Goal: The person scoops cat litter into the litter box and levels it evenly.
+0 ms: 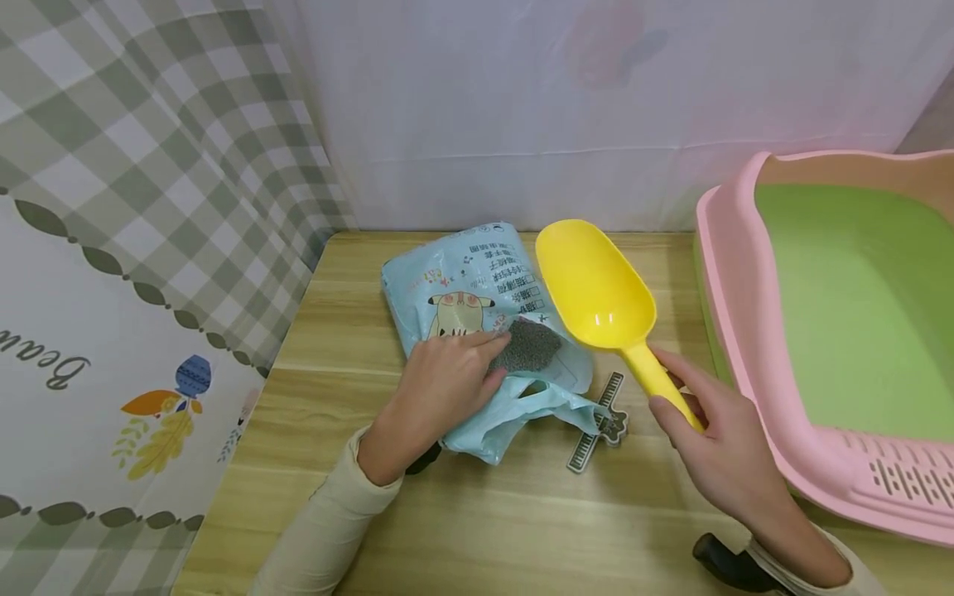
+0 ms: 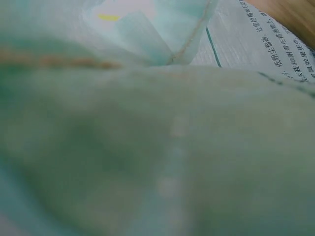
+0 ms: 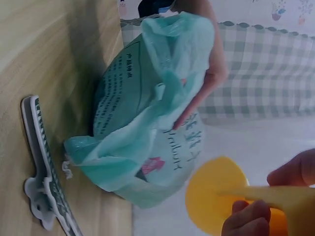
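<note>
A light blue cat litter bag (image 1: 417,273) lies on the table, its printed front up and a clear window showing grey granules (image 1: 531,346). My left hand (image 1: 440,381) rests on the bag beside that window, index finger stretched across the plastic. The crumpled bag mouth (image 3: 162,98) gapes toward me. Blurred plastic (image 2: 162,147) fills most of the left wrist view. My right hand (image 1: 719,430) grips the handle of a yellow scoop (image 1: 596,290), held up to the right of the bag with its bowl bare. A long sealing clip (image 1: 596,422) lies by the bag mouth.
At the right stands a pink-rimmed litter box (image 1: 753,290) with a green base and a slotted front ledge. A pale curtain (image 1: 522,108) hangs behind the table (image 1: 298,463). Checked cloth (image 1: 149,124) covers the left side.
</note>
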The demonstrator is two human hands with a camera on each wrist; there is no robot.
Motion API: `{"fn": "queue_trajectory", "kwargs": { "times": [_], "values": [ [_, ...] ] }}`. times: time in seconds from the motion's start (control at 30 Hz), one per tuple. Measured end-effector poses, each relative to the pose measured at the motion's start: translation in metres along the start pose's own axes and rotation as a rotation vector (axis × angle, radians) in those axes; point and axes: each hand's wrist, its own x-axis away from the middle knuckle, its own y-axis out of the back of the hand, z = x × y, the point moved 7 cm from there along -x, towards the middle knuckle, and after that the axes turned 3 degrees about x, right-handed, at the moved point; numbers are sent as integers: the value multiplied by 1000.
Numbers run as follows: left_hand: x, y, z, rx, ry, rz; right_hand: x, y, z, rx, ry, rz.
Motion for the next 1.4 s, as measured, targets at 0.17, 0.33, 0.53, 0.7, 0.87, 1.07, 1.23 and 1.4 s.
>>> {"fn": "queue_trajectory", "kwargs": {
  "times": [0.17,0.33,0.53,0.7,0.87,1.07,1.23,1.4],
  "values": [
    [-1,-1,1,-2,-10,-15,13,17,17,-27,172,-10],
    [-1,-1,1,-9,-6,-9,28,30,25,14,264,65],
    [-2,0,2,-4,9,3,42,41,23,96,318,121],
    [-1,0,3,20,14,-15,51,43,15,100,421,136],
    [0,-1,4,35,28,8,50,44,10,193,398,201],
    [0,-3,4,14,52,57,45,43,11,220,443,231],
    [0,-2,1,11,40,61,40,42,16,333,455,186],
    [0,-1,-2,-8,21,62,33,41,27,415,451,171]
  ]
}}
